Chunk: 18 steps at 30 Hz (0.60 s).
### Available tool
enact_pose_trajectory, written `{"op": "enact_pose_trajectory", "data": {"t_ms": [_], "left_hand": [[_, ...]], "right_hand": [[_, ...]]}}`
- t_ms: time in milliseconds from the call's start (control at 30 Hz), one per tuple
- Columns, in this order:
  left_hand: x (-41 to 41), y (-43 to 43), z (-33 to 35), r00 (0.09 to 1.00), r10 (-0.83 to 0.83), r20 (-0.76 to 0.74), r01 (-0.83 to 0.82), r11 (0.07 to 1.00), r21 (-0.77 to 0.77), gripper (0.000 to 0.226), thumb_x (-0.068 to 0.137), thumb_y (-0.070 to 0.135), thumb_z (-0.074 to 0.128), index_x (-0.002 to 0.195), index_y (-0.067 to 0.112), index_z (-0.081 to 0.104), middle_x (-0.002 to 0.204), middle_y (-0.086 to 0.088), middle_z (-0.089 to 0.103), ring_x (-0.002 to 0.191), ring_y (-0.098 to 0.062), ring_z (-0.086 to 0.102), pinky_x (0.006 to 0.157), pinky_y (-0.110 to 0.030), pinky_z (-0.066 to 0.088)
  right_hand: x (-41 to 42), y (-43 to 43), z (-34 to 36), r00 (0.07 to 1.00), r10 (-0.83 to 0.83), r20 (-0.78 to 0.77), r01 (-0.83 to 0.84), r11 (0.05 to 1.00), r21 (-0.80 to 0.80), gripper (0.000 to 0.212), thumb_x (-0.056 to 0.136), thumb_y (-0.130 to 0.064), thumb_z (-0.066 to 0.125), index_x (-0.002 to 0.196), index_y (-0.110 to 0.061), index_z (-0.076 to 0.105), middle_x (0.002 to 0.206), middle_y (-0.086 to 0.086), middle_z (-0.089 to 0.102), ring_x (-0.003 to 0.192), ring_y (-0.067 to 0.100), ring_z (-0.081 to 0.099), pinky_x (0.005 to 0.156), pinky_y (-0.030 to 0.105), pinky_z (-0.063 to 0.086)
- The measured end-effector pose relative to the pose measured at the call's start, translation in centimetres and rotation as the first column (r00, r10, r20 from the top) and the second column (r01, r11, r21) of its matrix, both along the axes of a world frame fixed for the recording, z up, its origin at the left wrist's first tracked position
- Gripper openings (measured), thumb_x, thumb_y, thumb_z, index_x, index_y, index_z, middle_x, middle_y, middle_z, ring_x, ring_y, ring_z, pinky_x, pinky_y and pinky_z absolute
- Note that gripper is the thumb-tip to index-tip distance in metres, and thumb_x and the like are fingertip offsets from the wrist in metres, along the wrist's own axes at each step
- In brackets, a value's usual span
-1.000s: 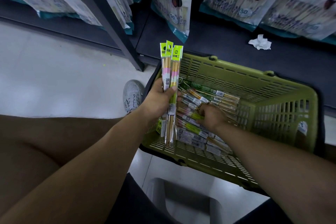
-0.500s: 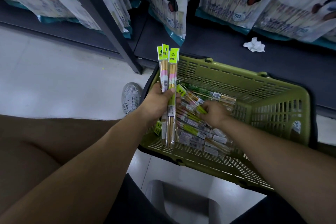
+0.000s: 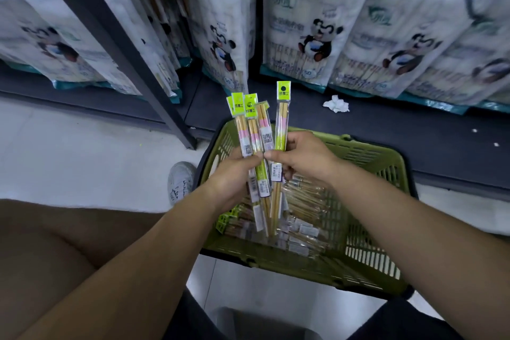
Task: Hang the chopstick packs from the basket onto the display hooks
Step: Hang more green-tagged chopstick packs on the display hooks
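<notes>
Your left hand grips a fan of packs, your right hand pinches one pack just beside, all upright above the basket (tabs up); hooks probably overhead, unseen.

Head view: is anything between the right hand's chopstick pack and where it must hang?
No display hook shows. The right hand holds the clear green-topped chopstick pack above the green plastic basket; white panda-printed bags show beyond it.

The panda bag shows 50; print on the chopstick packs is illegible.
</notes>
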<state>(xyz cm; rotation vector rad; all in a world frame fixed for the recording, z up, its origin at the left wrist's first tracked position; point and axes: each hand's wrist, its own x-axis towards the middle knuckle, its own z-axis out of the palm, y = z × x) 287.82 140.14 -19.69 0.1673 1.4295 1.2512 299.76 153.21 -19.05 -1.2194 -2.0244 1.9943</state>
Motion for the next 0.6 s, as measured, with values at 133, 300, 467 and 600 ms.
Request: {"op": "enact_pose_trajectory", "data": {"t_ms": [133,300,467,600], "left_hand": [[0.0,0.7,1.9,0.983,-0.088,-0.161,0.099,0.993,0.060,0.036,0.106,0.018,0.053,0.143,0.015,0.054,0.132,-0.010,0.070,0.125,-0.031,0.064,0.110,-0.053,0.046],[0.1,2.0,6.3,0.812,-0.300,-0.500,0.384,0.920,0.071,0.054,0.103,0.037,0.060,0.152,0.027,0.041,0.139,0.010,0.062,0.125,-0.009,0.058,0.105,-0.030,0.043],[0.5,2.9,10.2,0.734,-0.251,-0.631,0.421,0.898,0.132,0.052,0.100,0.022,0.067,0.146,0.025,0.042,0.131,0.019,0.060,0.115,0.010,0.058,0.087,-0.005,0.044],[0.1,3.0,13.1,0.695,-0.238,-0.679,0.465,0.868,0.172,0.048,0.099,0.015,0.066,0.137,0.032,0.043,0.126,0.009,0.064,0.112,0.004,0.061,0.095,-0.019,0.048]], "right_hand": [[0.5,0.9,3.1,1.000,-0.013,0.003,0.013,0.999,0.035,0.025,0.084,-0.024,0.083,0.095,-0.005,0.071,0.055,-0.003,0.060,0.047,0.009,0.058,0.047,0.026,0.053],[1.2,2.4,7.2,0.996,-0.042,-0.074,0.045,0.999,0.031,0.026,0.087,-0.031,0.080,0.104,-0.012,0.074,0.062,-0.005,0.064,0.051,0.009,0.053,0.048,0.027,0.049],[2.1,2.6,11.6,0.982,-0.089,-0.167,0.095,0.995,0.031,0.022,0.088,-0.027,0.079,0.101,-0.011,0.073,0.062,0.004,0.065,0.051,0.013,0.060,0.049,0.027,0.053],[2.7,1.9,15.2,0.964,-0.157,-0.215,0.166,0.986,0.026,0.048,0.092,-0.043,0.069,0.101,0.003,0.064,0.071,0.020,0.062,0.052,0.021,0.064,0.053,0.030,0.056]]}}
